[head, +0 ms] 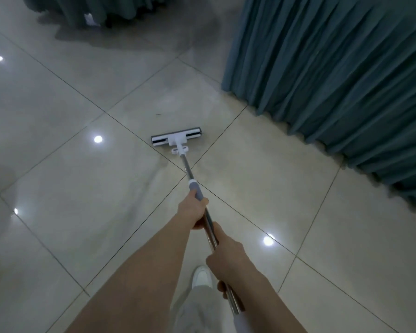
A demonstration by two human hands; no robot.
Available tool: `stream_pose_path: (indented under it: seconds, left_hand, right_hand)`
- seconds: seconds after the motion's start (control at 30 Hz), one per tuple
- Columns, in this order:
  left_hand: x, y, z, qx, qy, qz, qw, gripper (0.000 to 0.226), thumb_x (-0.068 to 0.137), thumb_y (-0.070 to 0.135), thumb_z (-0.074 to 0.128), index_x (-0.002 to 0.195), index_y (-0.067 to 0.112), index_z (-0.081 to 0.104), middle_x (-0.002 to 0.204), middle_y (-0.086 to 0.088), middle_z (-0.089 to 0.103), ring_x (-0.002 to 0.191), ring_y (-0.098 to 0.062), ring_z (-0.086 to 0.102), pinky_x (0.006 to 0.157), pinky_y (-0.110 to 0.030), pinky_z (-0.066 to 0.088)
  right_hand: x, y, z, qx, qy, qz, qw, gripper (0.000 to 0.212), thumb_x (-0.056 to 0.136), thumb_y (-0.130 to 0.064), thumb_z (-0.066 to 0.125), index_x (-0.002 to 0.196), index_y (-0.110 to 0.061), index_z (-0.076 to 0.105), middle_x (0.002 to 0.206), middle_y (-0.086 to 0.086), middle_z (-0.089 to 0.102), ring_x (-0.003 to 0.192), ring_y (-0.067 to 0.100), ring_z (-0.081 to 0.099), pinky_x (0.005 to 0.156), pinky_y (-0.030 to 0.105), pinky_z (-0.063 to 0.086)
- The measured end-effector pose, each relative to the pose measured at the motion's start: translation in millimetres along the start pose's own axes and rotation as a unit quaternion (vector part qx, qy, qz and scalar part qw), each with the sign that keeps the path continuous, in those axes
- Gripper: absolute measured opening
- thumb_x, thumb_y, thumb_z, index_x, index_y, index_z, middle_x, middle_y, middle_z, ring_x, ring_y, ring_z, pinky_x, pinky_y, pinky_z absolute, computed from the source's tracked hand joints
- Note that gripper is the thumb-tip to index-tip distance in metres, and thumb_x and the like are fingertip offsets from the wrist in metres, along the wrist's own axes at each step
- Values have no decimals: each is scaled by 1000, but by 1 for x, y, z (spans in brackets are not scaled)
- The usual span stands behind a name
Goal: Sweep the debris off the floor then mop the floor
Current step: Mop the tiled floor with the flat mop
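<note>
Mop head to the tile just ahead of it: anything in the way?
Nothing visible stands in the way. Ahead of the mop head lies bare floor with only a small dark speck. The teal curtain hangs off to the right, apart from the head. Left hand and right hand grip the handle.

No text, brand, number or sign can be read on the mop (177,138), floor (58,164) or curtains (334,68); a pale patch (91,19) is too blurred.
</note>
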State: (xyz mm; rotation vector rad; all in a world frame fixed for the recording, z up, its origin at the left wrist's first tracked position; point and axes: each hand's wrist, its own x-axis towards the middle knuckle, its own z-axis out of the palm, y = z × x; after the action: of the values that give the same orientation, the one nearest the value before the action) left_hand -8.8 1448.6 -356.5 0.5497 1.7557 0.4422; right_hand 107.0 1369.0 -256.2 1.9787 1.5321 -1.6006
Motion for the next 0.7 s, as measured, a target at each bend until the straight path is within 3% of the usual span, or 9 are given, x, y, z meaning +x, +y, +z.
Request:
stream_pose_path:
  seconds: [0.13,0.27,0.4,0.53,0.63,0.7]
  left_hand:
    - [-77,-77,15,27,-11,4,1000,57,95,29,50,147,32,25,127,-18,50,101,-36,59,78,-45,56]
    - [-152,-153,31,37,-38,7,999,58,96,25,50,148,25,25,129,-21,48,108,-41,56,90,-51,52]
    - [-207,-196,43,43,-59,-3,997,60,96,26,49,149,24,21,130,-20,47,109,-40,55,93,-51,50]
    - [-229,-211,41,9,-97,-39,994,73,91,31,59,149,33,14,131,-15,44,105,-38,56,83,-47,55]
    - [-222,-209,33,28,-69,-37,997,75,89,32,59,149,37,15,119,-9,48,90,-29,60,63,-37,56]
    - [-210,-199,28,33,-49,-26,998,71,89,31,58,149,32,20,115,-9,53,85,-27,61,55,-33,55]
  right_hand:
    - [-75,57,56,34,-22,-1,999,73,88,-7,37,145,-47,17,87,4,55,48,15,57,35,20,45]
    - [-152,115,105,52,-20,2,998,68,92,-27,47,148,-47,15,86,-9,55,63,7,59,42,16,43]
    - [-212,152,133,63,-11,-7,998,60,96,-35,49,148,-44,21,87,-8,58,58,6,55,51,18,46]
    - [-235,158,145,82,2,-8,997,58,96,-33,51,148,-40,27,89,-7,60,60,8,55,62,24,51]
    - [-225,145,149,74,17,-15,997,64,97,-30,50,152,-36,20,109,-6,59,70,4,52,54,7,40]
    - [-210,133,143,56,21,-12,998,66,97,-28,49,153,-36,16,107,-6,56,69,1,50,50,5,37]
